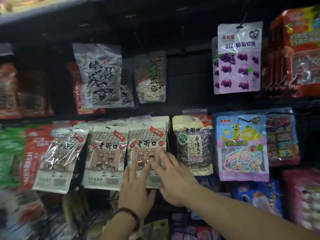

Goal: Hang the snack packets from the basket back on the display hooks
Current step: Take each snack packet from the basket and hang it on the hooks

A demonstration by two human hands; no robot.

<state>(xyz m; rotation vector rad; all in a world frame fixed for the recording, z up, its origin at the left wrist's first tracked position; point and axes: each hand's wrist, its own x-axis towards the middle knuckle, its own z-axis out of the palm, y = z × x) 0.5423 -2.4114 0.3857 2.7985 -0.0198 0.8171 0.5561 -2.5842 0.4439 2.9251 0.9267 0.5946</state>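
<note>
A cream snack packet [147,135] with a street drawing hangs on a hook in the lower row, the right one of three alike. My left hand [136,189] lies flat on its lower part, fingers spread, thumb under the bottom edge. My right hand [173,177] rests beside it, fingertips on the packet's right half. Neither hand grips anything. A bead bracelet is on my left wrist. The basket is out of view.
Two matching cream packets [105,153] hang to the left. A dark seed packet [194,144] and a rainbow candy packet [242,148] hang to the right. Above hang a clear seed bag [100,75] and purple grape gummies [239,58]. Bare black hooks stick out at upper middle.
</note>
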